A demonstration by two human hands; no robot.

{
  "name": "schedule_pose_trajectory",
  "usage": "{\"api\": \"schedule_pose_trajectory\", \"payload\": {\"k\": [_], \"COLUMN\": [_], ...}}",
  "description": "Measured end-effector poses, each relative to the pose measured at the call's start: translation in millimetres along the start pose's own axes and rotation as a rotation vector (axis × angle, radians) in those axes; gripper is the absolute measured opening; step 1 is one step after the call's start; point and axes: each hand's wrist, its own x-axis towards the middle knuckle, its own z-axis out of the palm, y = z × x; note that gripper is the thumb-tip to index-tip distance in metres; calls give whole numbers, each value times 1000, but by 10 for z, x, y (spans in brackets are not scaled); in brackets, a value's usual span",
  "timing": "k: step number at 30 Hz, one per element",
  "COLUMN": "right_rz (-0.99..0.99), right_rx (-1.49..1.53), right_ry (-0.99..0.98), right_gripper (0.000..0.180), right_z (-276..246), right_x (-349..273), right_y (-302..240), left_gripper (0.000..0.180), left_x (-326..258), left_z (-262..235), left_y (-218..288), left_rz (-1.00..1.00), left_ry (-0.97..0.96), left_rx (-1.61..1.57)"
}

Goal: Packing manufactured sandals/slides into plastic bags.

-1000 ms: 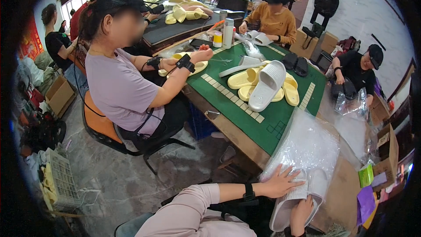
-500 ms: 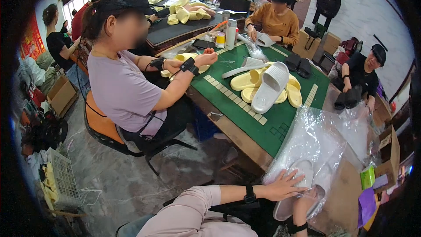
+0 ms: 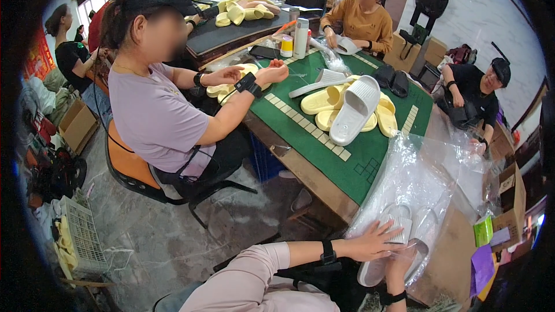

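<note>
A pair of light grey slippers (image 3: 426, 232) lies at the table's near right corner, partly inside a clear plastic bag (image 3: 404, 167). Spread across the strap of the left slipper is my left hand (image 3: 376, 241), its fingers apart. My right hand (image 3: 399, 261) comes up from below, between the two slippers at their heel ends, and appears closed on one of them. Its fingertips are partly hidden by the plastic and my left hand. Dark bands circle both my wrists.
On the green tabletop (image 3: 347, 179) sit yellow slippers (image 3: 321, 101), a grey slipper (image 3: 356, 110) and black slippers (image 3: 399, 84). A co-worker in lilac (image 3: 159, 115) sits at left; others sit across and at right. A cardboard box (image 3: 511, 211) and purple paper (image 3: 481, 268) lie at right.
The grey slippers sit a little farther up within the plastic, and my right hand has shifted slightly up with them. The co-worker at right has raised the black slippers.
</note>
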Motion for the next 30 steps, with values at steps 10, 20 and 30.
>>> {"api": "schedule_pose_trajectory", "payload": {"k": [10,20,30], "right_rz": [230,277,355], "right_rx": [-71,141,-262], "right_ry": [-121,61,-71], "right_gripper": [32,37,54], "right_z": [-161,-179,458], "right_x": [-77,90,347], "right_y": [-81,-158,332], "left_gripper": [60,52,67], "left_x": [-30,-29,-79], "left_z": [34,-9,242], "left_y": [-33,-67,-138], "left_rz": [-61,-54,-93], "left_ry": [162,90,278], "left_rx": [42,-71,-126]}}
